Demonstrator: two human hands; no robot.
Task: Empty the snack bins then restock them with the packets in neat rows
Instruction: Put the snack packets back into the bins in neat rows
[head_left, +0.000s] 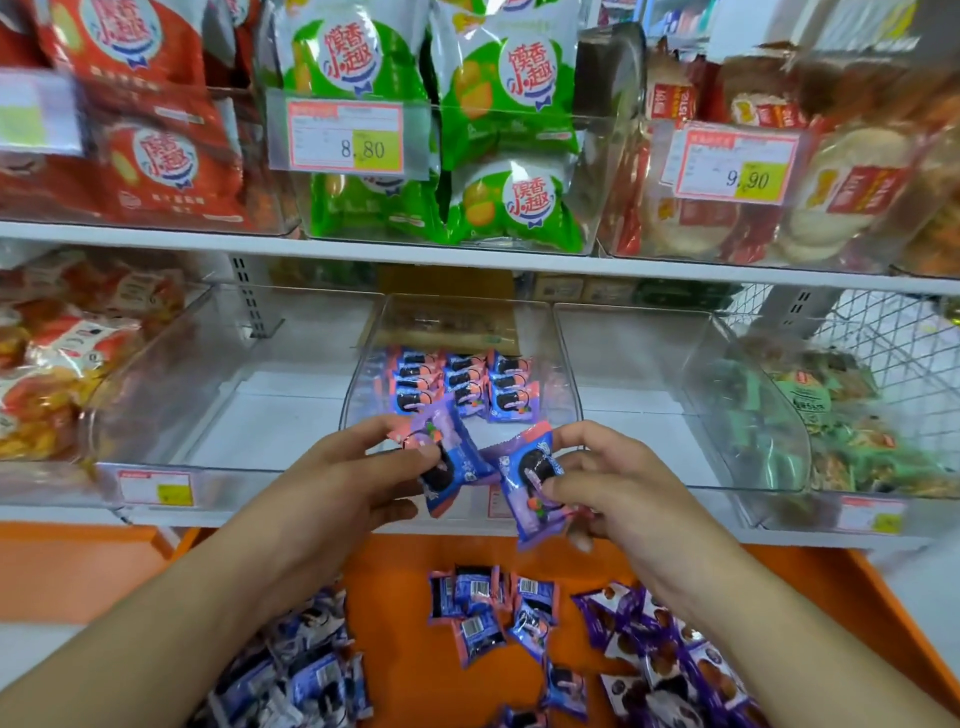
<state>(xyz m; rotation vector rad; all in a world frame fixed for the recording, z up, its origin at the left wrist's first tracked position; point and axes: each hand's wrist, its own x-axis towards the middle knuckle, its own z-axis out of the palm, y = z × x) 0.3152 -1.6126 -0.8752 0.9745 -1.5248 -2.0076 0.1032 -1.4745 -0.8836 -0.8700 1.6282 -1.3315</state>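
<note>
A clear middle bin (363, 364) on the lower shelf holds three short rows of blue-and-pink cookie packets (460, 382) at its back. In front of it my left hand (358, 478) pinches one blue-and-purple packet (449, 457), tilted. My right hand (613, 483) grips a second packet (530, 486) of the same kind, touching the first. Below, an orange tray (410, 597) carries loose packets: a blue-pink cluster (493, 608) in the middle, blue-white ones (296, 670) at left, purple ones (654, 639) at right.
Clear bins (171, 410) to the left and right (649, 374) of the middle one show bare floors. Farther left sits a bin of orange snacks (57, 364), farther right green packets (831, 431). The upper shelf (467, 257) holds red, green and biscuit bags behind price tags.
</note>
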